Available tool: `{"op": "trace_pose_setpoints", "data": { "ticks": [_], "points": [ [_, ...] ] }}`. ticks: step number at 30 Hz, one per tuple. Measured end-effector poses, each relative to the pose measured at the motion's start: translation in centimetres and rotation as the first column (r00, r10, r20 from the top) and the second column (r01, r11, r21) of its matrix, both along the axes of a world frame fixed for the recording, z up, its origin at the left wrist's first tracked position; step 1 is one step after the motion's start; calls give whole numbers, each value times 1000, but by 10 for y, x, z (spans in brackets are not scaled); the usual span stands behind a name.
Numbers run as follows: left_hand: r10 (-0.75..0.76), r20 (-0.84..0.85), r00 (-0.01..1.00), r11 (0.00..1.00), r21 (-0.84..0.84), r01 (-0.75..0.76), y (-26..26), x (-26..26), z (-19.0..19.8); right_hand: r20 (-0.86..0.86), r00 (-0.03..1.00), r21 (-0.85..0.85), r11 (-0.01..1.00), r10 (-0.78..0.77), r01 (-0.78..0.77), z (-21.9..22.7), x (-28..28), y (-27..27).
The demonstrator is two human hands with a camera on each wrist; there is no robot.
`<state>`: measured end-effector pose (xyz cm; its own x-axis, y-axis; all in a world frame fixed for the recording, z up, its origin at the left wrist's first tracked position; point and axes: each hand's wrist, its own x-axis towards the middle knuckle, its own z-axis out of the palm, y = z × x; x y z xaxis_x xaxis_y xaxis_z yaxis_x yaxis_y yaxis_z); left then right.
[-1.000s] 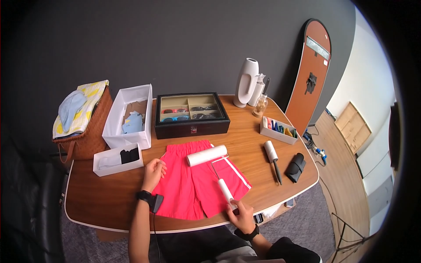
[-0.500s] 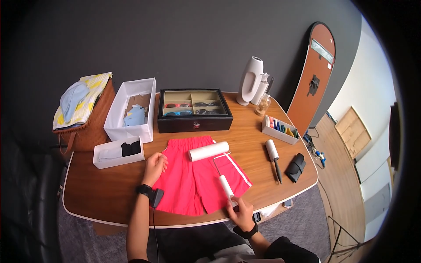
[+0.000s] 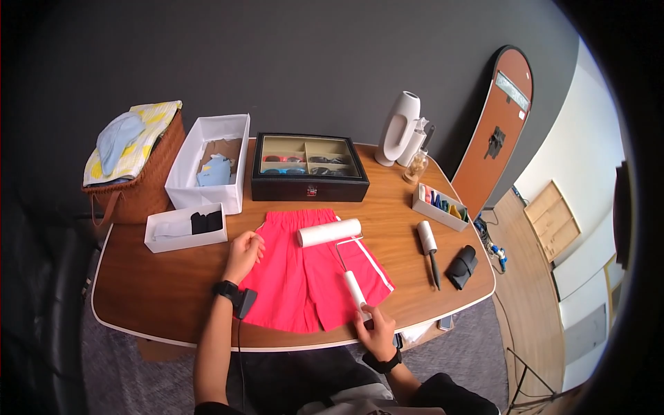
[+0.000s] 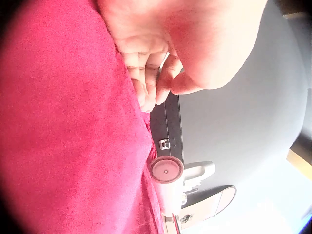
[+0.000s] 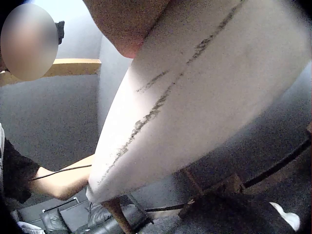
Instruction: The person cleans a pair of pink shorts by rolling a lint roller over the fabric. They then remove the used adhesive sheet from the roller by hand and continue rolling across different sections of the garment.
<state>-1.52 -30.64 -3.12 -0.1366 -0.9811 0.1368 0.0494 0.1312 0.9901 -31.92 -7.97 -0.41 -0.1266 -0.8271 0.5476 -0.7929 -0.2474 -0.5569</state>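
Observation:
Pink shorts (image 3: 287,294) with a white side stripe lie spread on the wooden table. Across their upper part rests the wide white cylinder of a large lint roller (image 3: 328,234). My right hand (image 3: 377,335) grips its white handle near the table's front edge. At the left side of the shorts is my left hand (image 3: 243,253), fingers loosely bent and holding nothing. The left wrist view shows its fingertips (image 4: 146,102) right at the pink fabric, with the roller's round end beyond. In the right wrist view, a pale scuffed surface (image 5: 195,97) covers most of my hand.
Behind the shorts stands a black glasses case (image 3: 311,190). Left are a white sock box (image 3: 187,242), a white fabric bin (image 3: 207,197) and a woven basket (image 3: 149,200). A small lint roller (image 3: 429,242), black pouch (image 3: 462,268), divided box (image 3: 439,216) and white vase (image 3: 398,128) stand right.
The head view has tilted slightly, so the table sits higher in the picture. Both hands and the large lint roller keep nearly the same place on the shorts.

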Motion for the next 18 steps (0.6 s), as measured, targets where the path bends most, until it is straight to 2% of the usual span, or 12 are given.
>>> {"op": "trace_pose_setpoints", "data": {
  "ticks": [18],
  "points": [
    [-1, -4, 1000, 1000, 15, 1, 0, 0, 0, 5, 1000, 7, 1000, 6, -6, -3, -1, -1]
  ]
}}
